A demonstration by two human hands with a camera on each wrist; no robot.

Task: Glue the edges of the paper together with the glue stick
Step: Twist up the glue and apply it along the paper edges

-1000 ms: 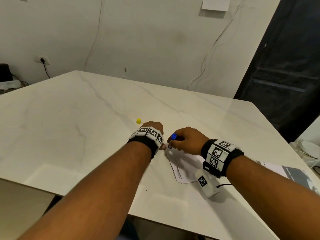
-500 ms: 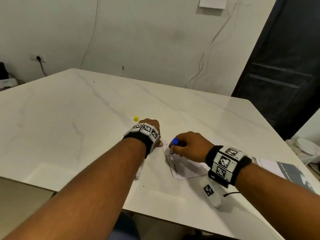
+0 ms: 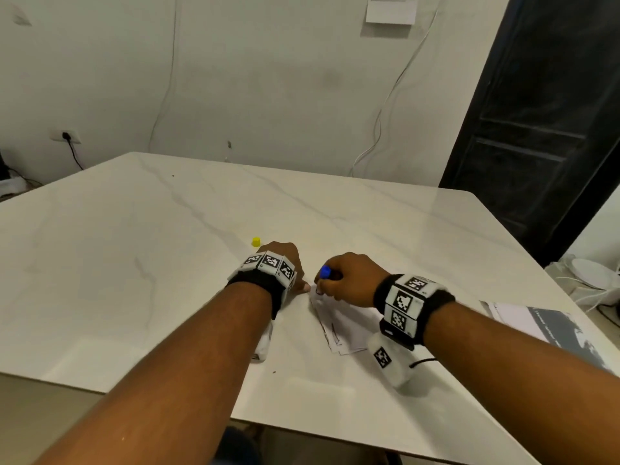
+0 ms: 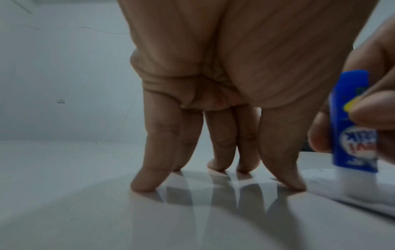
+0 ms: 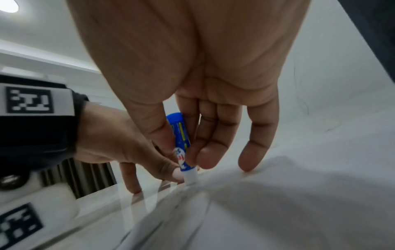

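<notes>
Head view: the white marble-patterned table (image 3: 141,270) is carrying the white sheet of paper with dark printed lines (image 3: 349,325) near its front edge. The right hand (image 3: 352,280) is gripping the blue glue stick with a white tip (image 3: 324,273) and is holding it tip-down at the far left corner of the paper. The left hand (image 3: 283,260) is resting just left of that corner, fingers extended onto the table. A small yellow cap (image 3: 256,242) is standing on the table beyond the left hand, apart from the paper. Left wrist view: the left fingertips (image 4: 145,184) are pressing straight onto the table (image 4: 64,211), holding nothing; the glue stick (image 4: 352,128) is standing upright on the paper (image 4: 363,201) just beside the thumb. Right wrist view: thumb and fingers (image 5: 205,152) of the right hand are pinching the glue stick (image 5: 181,140), whose white tip is touching the edge of the paper (image 5: 278,203).
</notes>
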